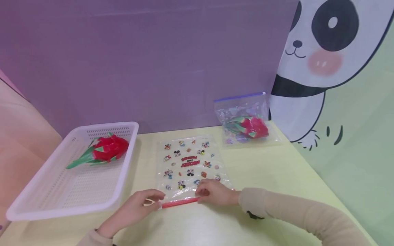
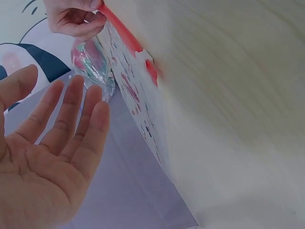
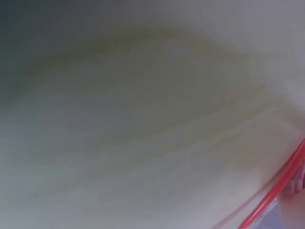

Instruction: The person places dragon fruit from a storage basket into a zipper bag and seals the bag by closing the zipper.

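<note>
A clear zip bag (image 1: 192,150) printed with small cartoon figures lies flat on the table, its red zip strip (image 1: 180,203) toward me. My right hand (image 1: 217,192) pinches that strip right of its middle; in the left wrist view the right fingers (image 2: 78,24) grip the red edge. At the strip's left end sits a white slider (image 2: 143,56). My left hand (image 1: 140,206) hovers by this end, fingers extended and apart from the slider in the left wrist view. The right wrist view shows mostly table, with the red strip (image 3: 274,195) at its lower right corner.
On the left stands a white plastic basket (image 1: 124,171) with a red and green dragon fruit (image 1: 109,148) inside. A second zip bag (image 1: 229,109), purple-edged, leans at the back right and holds another dragon fruit (image 1: 253,127). A purple panel (image 1: 147,68) rises behind the table.
</note>
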Motion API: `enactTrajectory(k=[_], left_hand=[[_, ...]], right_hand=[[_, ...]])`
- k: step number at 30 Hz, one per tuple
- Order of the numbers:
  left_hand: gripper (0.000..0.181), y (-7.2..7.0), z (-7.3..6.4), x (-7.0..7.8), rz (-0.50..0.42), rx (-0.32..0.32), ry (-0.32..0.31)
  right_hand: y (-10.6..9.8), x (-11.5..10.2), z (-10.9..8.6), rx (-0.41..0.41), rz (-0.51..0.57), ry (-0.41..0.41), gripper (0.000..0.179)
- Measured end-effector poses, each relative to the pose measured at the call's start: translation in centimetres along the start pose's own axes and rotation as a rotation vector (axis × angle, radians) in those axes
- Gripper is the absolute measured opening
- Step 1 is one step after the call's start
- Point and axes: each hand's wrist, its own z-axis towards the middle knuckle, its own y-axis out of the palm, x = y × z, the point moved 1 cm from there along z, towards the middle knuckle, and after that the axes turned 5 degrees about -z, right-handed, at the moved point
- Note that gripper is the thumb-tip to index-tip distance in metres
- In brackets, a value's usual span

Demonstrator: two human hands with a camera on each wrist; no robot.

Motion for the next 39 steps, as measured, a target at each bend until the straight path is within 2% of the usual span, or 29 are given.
enactTrajectory(k=[6, 11, 16, 20, 24, 28, 32, 36, 39], left_hand=[[0.031, 0.1, 0.0, 0.0, 0.004, 0.009, 0.014], [0.031, 0.1, 0.0, 0.1, -0.006, 0.001, 0.016], [0.029, 0.1, -0.1, 0.1, -0.02, 0.002, 0.009], [0.027, -0.1, -0.2, 0.2, -0.03, 0.047, 0.006], [0.024, -0.5, -0.1, 0.3, -0.035, 0.128, 0.007], [0.024, -0.4, 0.1, 0.6, -0.127, 0.229, -0.051], [0.025, -0.1, 0.6, 1.0, -0.242, 0.311, -0.124], [0.027, 0.3, 1.8, 1.9, -0.32, 0.336, -0.131], [0.031, 0.7, 2.9, 2.6, -0.358, 0.331, -0.118]], right_hand=[[0.0, 0.3, 0.4, -0.019, 0.013, -0.017, 0.012], [0.0, -0.1, 1.0, -0.035, -0.04, -0.035, 0.01], [-0.7, -0.5, 1.5, -0.041, -0.078, -0.006, 0.009], [-1.8, -0.9, 1.8, -0.015, -0.079, 0.018, 0.01], [-3.2, -1.6, 2.0, 0.012, -0.049, 0.045, 0.008], [-4.3, -2.3, 2.0, 0.058, 0.006, 0.064, 0.008], [-5.2, -2.9, 2.1, 0.113, 0.121, 0.098, 0.008], [-6.0, -3.6, 2.3, 0.154, 0.253, 0.143, 0.008], [-6.2, -4.1, 2.5, 0.166, 0.349, 0.167, 0.008]])
